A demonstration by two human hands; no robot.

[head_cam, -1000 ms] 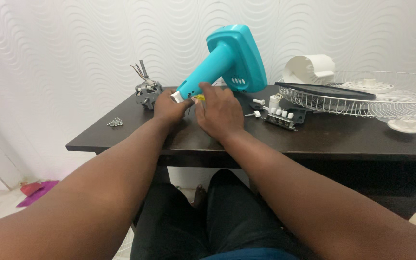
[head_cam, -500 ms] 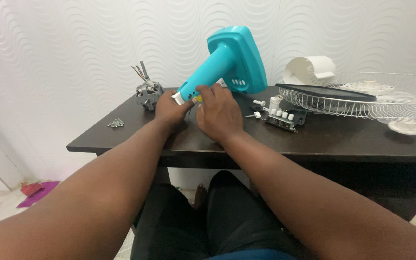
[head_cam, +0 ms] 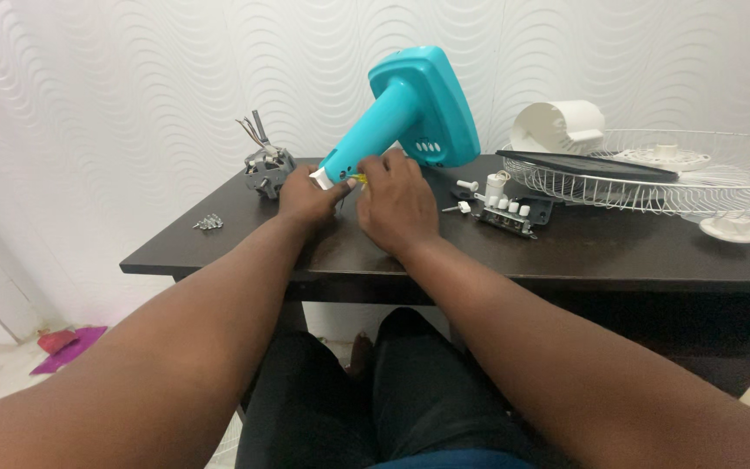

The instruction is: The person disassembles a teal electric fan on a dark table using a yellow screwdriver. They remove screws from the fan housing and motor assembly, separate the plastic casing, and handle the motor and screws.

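Our right hand [head_cam: 397, 204] has crept up the teal fan housing [head_cam: 405, 113] on the counter [head_cam: 566, 247], pinching a small yellow tool; left hand [head_cam: 305, 198] grips its neck. Hold steady.

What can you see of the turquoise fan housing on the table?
The fan housing looks like glossy turquoise plastic: a squarish head with small slots and a round neck sloping down to a white end. It leans tilted on the dark table. The left hand grips the white end; the right hand touches the neck.
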